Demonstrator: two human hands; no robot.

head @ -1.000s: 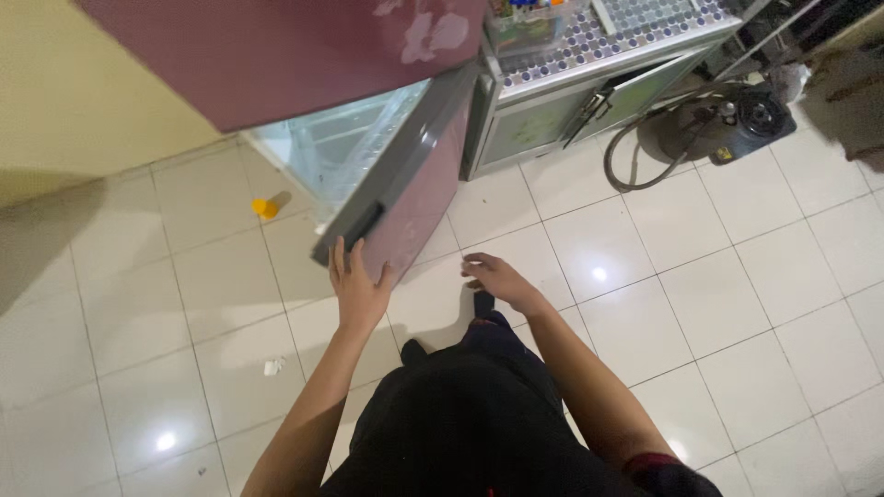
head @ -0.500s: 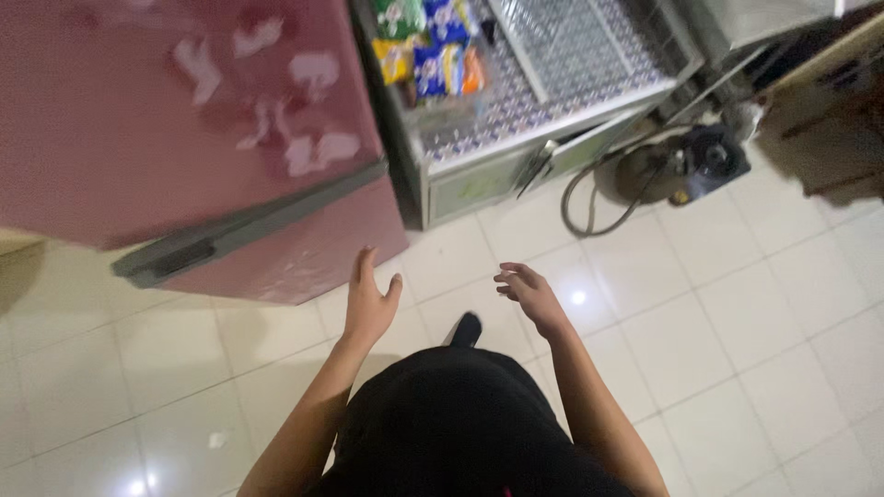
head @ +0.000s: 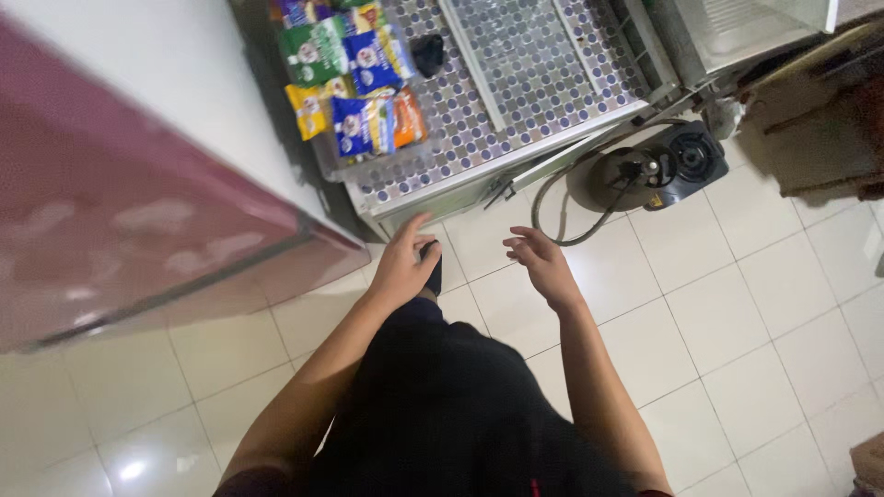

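While the person stands on the pale tiled floor (head: pixel 764 304), both bare hands hang out in front of the body with nothing in them. The left hand (head: pixel 403 267) is spread loosely, fingers apart and pointing toward the corner of the low cabinet (head: pixel 516 152), just short of its front edge; it grips nothing, and a dark shape, hard to make out, shows just past its fingers. The right hand (head: pixel 543 262) is also open, fingers slightly curled and relaxed, hovering above the tiles near the cabinet's front and well apart from the left one. To the left stands a pink refrigerator (head: pixel 138 230), its door shut and blurred, with its lower corner near the left hand. On the cabinet's dotted top lie several colourful snack packets (head: pixel 354 87) in green, yellow, blue and orange, bunched at the end nearest the refrigerator, with a small black object (head: pixel 428 51) just beside them. On the floor to the right of the cabinet sits a dark gas burner (head: pixel 668 166) with a grey hose (head: pixel 552 207) looping from it toward the cabinet.
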